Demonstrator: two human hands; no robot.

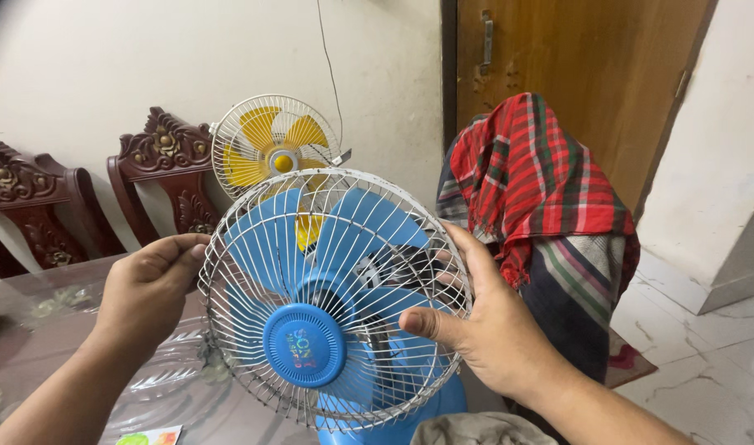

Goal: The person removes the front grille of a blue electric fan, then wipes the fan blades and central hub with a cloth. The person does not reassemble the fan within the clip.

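Nearest cloth: a crumpled grey rag (480, 430) sits at the bottom edge, just under my right wrist, apart from the work.
Right hand: I see my right hand (480, 325) clamped on the right rim of the wire guard (335, 297), thumb over the front wires and fingers wrapped behind, which steadies that side.
Left hand: my left hand (150, 284) presses the opposite rim with fingers curled against it; the two hands sit well apart, bracketing the cage between them so it cannot twist.
Blue fan: the blue fan (304, 344) stands upright on its blue base at the table's near edge, facing me, blades and round hub behind the guard.
Table: a glossy table top (55, 330) carries the fan; a small colourful card (150, 437) lies near the front edge.
Yellow fan: a second fan with yellow blades (274, 148) stands just behind the blue one, partly hidden by it.
Chairs: carved dark wooden chairs (166, 177) line the wall beyond the table.
Draped cloth: a red checked cloth (537, 185) hangs over something to the right, near a brown door (575, 74).
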